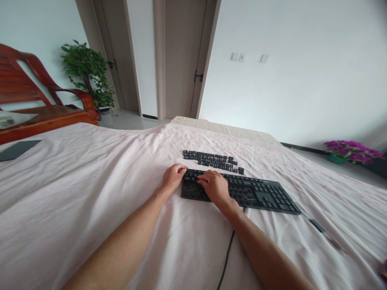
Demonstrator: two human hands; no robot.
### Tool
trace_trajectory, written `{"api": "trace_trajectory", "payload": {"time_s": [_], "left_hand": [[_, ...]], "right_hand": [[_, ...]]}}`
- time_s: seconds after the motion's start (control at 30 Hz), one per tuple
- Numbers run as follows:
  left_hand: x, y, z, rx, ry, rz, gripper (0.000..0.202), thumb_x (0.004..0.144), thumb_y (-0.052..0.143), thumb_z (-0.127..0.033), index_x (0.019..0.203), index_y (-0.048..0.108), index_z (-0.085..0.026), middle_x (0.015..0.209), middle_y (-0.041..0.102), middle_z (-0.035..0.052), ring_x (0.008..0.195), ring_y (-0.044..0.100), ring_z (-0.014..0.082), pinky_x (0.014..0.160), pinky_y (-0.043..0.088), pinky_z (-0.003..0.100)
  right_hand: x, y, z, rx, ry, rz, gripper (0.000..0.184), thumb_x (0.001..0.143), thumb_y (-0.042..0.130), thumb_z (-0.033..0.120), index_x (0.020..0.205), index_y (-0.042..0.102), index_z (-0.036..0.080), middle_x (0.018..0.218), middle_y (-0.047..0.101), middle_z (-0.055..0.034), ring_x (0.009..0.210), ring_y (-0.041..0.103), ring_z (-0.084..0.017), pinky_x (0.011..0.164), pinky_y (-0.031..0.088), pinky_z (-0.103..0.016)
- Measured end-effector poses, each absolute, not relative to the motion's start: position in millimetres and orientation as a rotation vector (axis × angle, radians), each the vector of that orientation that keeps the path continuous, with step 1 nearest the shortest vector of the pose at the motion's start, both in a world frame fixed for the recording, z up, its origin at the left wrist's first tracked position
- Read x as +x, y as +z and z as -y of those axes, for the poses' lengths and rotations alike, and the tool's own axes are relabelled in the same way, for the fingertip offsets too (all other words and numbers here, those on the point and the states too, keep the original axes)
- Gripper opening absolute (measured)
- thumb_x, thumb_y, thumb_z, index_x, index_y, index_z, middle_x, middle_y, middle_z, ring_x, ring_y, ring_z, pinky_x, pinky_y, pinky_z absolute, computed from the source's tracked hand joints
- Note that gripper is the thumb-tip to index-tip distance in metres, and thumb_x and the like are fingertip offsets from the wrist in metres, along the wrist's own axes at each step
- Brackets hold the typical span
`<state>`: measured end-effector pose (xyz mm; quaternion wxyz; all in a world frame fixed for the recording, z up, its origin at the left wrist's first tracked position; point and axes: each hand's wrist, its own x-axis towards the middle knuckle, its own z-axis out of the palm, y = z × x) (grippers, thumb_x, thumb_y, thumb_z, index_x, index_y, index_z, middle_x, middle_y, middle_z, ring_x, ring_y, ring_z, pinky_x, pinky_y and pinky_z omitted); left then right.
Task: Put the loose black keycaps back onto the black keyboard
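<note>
A black computer keyboard (269,199) lies on the pinkish cloth, turned slightly, its number pad at the right. Many key positions in its lower left and middle are bare of caps, while caps still sit along the upper row. My left hand (174,176) is closed at the keyboard's upper left corner, thumb and fingers gripping its edge. Over the left part of the board, my right hand (214,185) is closed, fingertips pinched down at a small keycap mostly hidden beneath them. Just beyond the keyboard, several loose black keycaps (211,159) lie in rough rows.
A thin tool with a dark handle (317,225) and metal prongs rests right of the keyboard. The black cable (229,249) runs toward me between my arms. A dark flat object (18,150) lies at far left. A wooden bench (60,112) stands beyond the cloth.
</note>
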<state>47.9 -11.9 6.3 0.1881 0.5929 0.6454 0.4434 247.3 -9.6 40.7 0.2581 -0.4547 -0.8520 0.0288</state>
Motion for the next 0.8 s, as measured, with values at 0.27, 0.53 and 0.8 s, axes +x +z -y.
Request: {"api": "trace_trajectory", "payload": {"time_s": [0.27,0.53,0.8], "left_hand": [[49.4,9.7,12.6,1.658,1.21,-1.847,0.024,0.083,0.055,-0.027,0.098,0.074,-0.024,0.1,0.074,0.0032,0.088,0.067,0.0183,0.082,0.048,0.028],[48.5,7.7,12.3,1.683,1.209,-1.851,0.025,0.083,0.054,-0.028,0.097,0.074,-0.025,0.101,0.074,0.0029,0.088,0.067,0.0195,0.08,0.048,0.028],[50.4,9.5,14.4,1.716,1.18,-1.893,0.026,0.084,0.052,-0.026,0.099,0.073,-0.025,0.104,0.073,0.0034,0.09,0.067,0.0193,0.08,0.048,0.028]], "right_hand": [[245.4,51.1,11.9,-1.226,-0.046,2.453,0.014,0.087,0.063,0.029,0.091,0.076,0.027,0.087,0.069,-0.0032,0.086,0.059,-0.018,0.079,0.041,-0.028],[239.3,62.3,21.2,-1.204,-0.25,2.641,0.021,0.091,0.052,0.019,0.082,0.071,0.023,0.087,0.065,-0.0058,0.085,0.056,-0.02,0.076,0.037,-0.031],[237.3,63.9,34.8,-1.154,-0.438,2.774,0.025,0.086,0.047,0.007,0.1,0.065,0.017,0.097,0.063,-0.011,0.09,0.054,-0.024,0.077,0.036,-0.035]]}}
